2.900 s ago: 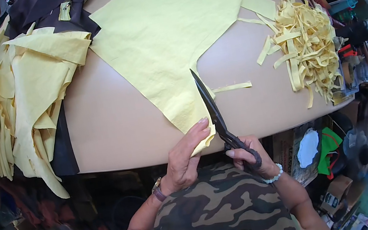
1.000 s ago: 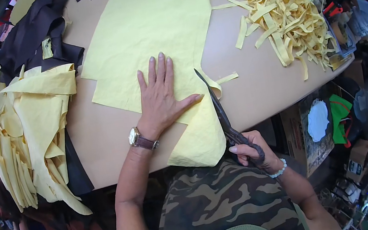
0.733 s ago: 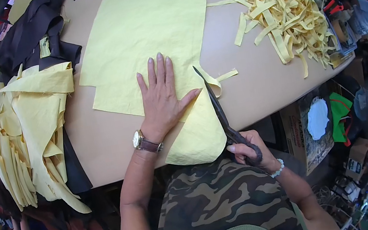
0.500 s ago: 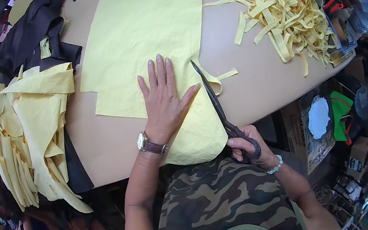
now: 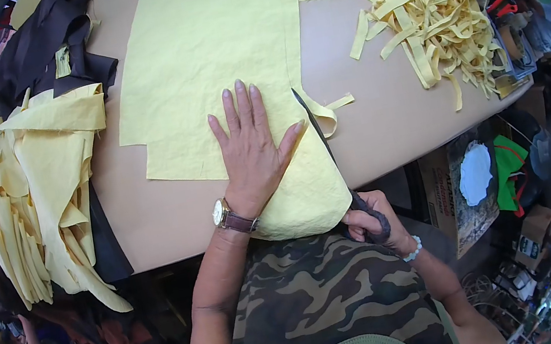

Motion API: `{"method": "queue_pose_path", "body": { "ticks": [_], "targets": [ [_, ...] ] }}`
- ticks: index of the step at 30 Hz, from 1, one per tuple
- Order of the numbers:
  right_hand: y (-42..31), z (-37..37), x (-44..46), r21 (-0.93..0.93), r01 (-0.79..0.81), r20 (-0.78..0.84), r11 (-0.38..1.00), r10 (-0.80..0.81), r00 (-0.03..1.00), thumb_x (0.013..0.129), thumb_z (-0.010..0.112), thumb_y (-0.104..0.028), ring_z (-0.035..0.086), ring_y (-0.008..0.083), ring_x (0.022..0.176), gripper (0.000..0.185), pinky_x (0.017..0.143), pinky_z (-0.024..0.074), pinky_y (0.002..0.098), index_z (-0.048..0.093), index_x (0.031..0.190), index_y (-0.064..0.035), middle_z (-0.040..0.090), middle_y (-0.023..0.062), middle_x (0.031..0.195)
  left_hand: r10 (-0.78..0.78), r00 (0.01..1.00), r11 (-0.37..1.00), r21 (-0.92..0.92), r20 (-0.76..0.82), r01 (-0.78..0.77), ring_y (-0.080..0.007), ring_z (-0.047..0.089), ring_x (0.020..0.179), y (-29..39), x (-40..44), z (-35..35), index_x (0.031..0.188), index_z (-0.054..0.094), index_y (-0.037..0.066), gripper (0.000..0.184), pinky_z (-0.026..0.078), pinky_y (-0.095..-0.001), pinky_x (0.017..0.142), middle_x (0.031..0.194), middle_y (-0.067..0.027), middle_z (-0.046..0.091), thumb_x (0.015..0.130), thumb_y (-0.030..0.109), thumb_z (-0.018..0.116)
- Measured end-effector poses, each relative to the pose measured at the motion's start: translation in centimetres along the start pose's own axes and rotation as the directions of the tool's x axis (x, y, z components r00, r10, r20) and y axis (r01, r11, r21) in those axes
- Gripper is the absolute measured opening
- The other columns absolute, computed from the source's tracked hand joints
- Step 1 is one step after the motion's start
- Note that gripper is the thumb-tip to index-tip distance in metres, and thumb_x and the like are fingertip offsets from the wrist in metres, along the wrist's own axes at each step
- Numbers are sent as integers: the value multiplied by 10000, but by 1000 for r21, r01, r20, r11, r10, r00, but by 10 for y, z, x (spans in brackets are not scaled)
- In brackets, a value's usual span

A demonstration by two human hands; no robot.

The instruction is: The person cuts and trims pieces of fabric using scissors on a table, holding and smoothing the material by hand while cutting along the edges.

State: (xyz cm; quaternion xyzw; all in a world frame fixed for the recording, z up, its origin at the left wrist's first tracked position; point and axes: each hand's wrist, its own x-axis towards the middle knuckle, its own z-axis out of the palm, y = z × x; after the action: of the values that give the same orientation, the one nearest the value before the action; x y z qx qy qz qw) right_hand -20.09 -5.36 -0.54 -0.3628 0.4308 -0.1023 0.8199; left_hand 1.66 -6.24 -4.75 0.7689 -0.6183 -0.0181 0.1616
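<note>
Yellow cloth (image 5: 209, 44) is laid out on the worktop (image 5: 374, 147), in the middle, with twelve o'clock taken as the far side. Its big flat part is stretched up to twelve o'clock, and its near end is brought down to six o'clock, right by the spotty green and brown top (image 5: 327, 295) that is worn by the person.

The left hand (image 5: 250, 151) is put flat on the cloth, with its fingers spread out. Four fingers are pointed at twelve o'clock and the thumb at one o'clock. A watch (image 5: 224, 214) is worn on that wrist.

The right hand (image 5: 376, 220) is found at four o'clock from the left one. It is curled around the handles of the black scissors (image 5: 309, 108). The blades are pointed at eleven o'clock and set along the cloth's edge. It cannot be told how far apart they are held. A bead bracelet (image 5: 414, 248) is worn on this wrist.

From the left hand, a thin curled strip (image 5: 339, 102) is seen near three o'clock. A big heap of strips (image 5: 427, 5) is piled at two o'clock. More yellow pieces (image 5: 59, 180) are stacked at nine o'clock, and dark cloth (image 5: 44, 50) is bunched up at ten o'clock.
</note>
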Motion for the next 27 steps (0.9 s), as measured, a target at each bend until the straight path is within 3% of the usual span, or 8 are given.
{"method": "queue_pose_path", "body": {
  "ticks": [6,11,14,20,27],
  "targets": [
    [7,1,3,-1,22,-2,1000,-22,1000,802,583,-111,454,54,439,137,417,339,197,562,746,12,501,1,533,-7,1000,1000,7,6,7,-340,124,1341,2,0,-3,1364,223,-18,753,104,-575,1018,1433,-194,184,854,476,473],
    [1,4,7,15,44,-33,999,-43,999,809,562,-117,458,62,450,156,430,346,196,530,704,-5,496,1,538,-24,1000,1000,-3,8,24,-356,124,1335,4,-4,-1,1343,256,-46,790,72,-585,1018,1423,-215,194,844,540,437],
    [4,5,9,44,69,-20,997,-68,997,819,547,-131,416,70,431,174,440,373,210,528,746,25,453,4,529,-40,999,999,-8,-8,40,-359,124,1334,7,-6,0,1343,255,-46,784,71,-585,1018,1422,-215,195,848,536,431],
    [9,-1,5,27,58,13,998,-59,998,824,568,-131,466,65,470,176,459,369,199,574,848,43,507,12,565,-65,998,998,-22,-22,64,-363,134,1330,14,-12,1,1339,265,-46,770,79,-586,1015,1419,-215,203,851,526,432],
    [13,-2,2,2,105,36,994,-105,994,821,578,-117,460,70,459,160,442,368,206,564,814,43,506,15,561,-55,998,998,23,45,54,-363,178,1315,22,-20,-9,1332,301,-18,722,153,-588,999,1408,-197,235,840,484,467]
  ]
}}
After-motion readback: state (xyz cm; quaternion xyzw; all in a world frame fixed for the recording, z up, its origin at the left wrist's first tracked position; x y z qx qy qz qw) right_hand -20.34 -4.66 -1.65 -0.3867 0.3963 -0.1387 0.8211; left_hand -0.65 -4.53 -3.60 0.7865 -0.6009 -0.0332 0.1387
